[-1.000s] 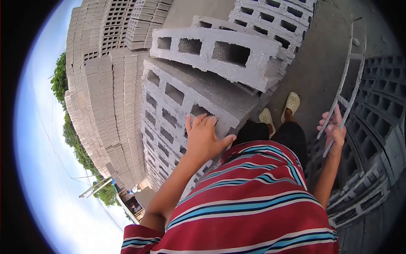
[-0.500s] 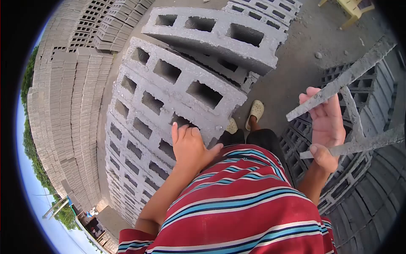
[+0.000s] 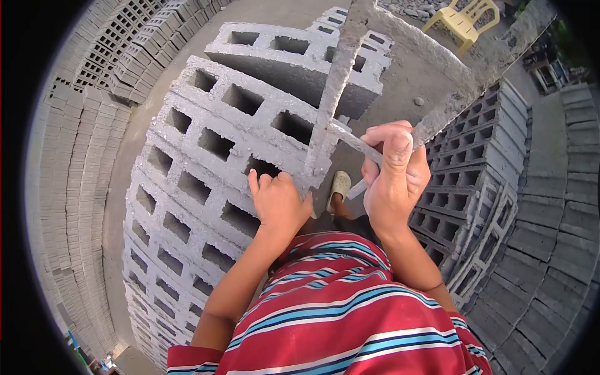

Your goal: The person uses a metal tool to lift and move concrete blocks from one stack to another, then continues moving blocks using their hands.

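My right hand (image 3: 397, 178) is closed around a thin bar of a cement-crusted frame (image 3: 340, 81), raised in front of my body. The frame has long flat arms joined by a crossbar, and its far end reaches the top edge of the head view. One arm overlaps the corner of the stacked hollow concrete blocks (image 3: 212, 165). On that stack lies my left hand (image 3: 275, 206), thumb spread away from the fingers, its fingertips at the edge of a block's hole. A loose hollow block (image 3: 275, 72) sits tilted on the far end of the stack.
More hollow blocks (image 3: 462, 144) are stacked at the right, beside rows of grey blocks (image 3: 544, 250). Tall block stacks (image 3: 75, 200) line the left. A yellow plastic chair (image 3: 462, 25) stands far ahead. My shoe (image 3: 340, 184) shows on the ground between the stacks.
My right hand has brought the frame leftward to in front of me, turning it more upright, and its fingers have closed around the bar. My left hand stays on the stack.
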Tool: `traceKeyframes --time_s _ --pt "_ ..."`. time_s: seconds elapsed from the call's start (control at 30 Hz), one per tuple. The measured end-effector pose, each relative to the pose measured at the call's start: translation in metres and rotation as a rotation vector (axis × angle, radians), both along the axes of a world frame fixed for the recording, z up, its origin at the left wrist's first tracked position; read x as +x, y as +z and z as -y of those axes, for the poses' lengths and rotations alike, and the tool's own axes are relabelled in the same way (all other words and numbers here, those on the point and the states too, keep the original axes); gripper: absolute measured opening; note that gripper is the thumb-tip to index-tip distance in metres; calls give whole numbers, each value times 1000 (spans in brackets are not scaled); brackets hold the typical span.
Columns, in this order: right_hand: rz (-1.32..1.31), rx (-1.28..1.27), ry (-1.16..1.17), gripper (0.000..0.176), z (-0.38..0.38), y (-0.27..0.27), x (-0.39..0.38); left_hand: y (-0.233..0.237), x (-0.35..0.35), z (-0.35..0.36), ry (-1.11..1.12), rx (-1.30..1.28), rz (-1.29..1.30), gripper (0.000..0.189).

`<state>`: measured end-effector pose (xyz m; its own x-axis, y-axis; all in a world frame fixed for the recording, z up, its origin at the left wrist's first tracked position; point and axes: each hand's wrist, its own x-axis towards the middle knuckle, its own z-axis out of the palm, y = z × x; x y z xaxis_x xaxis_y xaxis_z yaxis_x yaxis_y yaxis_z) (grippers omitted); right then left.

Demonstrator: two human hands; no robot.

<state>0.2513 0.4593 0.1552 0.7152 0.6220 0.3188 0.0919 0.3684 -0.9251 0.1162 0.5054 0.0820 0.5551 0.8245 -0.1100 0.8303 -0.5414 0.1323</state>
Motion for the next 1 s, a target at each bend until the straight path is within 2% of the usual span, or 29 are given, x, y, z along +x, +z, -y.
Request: traceKeyframes --time_s 0.07,0.2,0.33,0.43,0.57,0.67,0.87,1.0 --pt "43 -21 -69 34 -13 -1 -9 1 -1 0 11 -13 -15 39" --pt "-129 -61 -51 24 -4 3 -16 0 -4 0 6 -14 49 38" --pt "88 -181 -283 30 22 3 -1 0 -6 -1 1 3 51 37" --pt "202 -155 -222 34 37 -7 12 2 -6 1 12 -15 43 38" --pt "-53 48 -32 36 23 8 -15 1 -6 1 8 20 41 39" --pt "-11 76 33 32 15 -5 -16 2 -4 1 25 -30 26 39" --pt "81 208 61 29 14 -13 -12 -3 -8 2 29 -23 125 35" --pt "123 170 41 28 21 -19 -1 1 -4 3 49 -76 107 32"
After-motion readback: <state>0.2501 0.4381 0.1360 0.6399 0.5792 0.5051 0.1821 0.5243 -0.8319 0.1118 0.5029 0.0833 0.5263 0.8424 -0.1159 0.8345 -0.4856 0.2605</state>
